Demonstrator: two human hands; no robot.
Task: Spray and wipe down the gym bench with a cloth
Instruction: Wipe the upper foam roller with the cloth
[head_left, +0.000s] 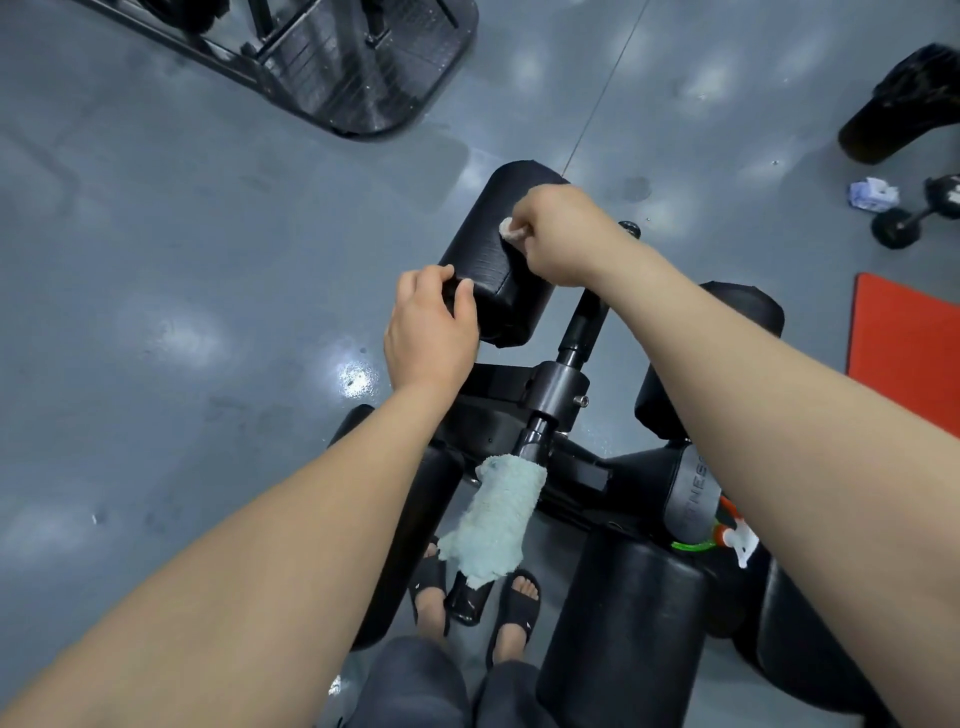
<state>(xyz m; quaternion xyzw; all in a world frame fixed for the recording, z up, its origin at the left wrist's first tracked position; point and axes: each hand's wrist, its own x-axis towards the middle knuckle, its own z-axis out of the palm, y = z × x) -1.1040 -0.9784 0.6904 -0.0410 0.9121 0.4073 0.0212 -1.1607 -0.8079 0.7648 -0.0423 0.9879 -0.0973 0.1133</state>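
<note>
A black padded roller (493, 244) of the gym bench lies in the middle of the view. My right hand (558, 234) grips a small pale cloth (511, 230) and presses it on the roller's top. My left hand (431, 327) holds the near left end of the same roller, thumb and fingers curled round its edge. A light blue towel (496, 519) hangs over the bench's black metal post (571, 358) below. A spray bottle (727, 535) with an orange and white trigger lies at the right between pads, mostly hidden by my right forearm.
More black bench pads (618, 623) sit low in the view beside my sandalled feet (514, 608). A black machine footplate (374, 67) stands at the top, a dumbbell (914, 213) and crumpled paper (875, 195) at right, a red mat (909, 343) on the grey floor.
</note>
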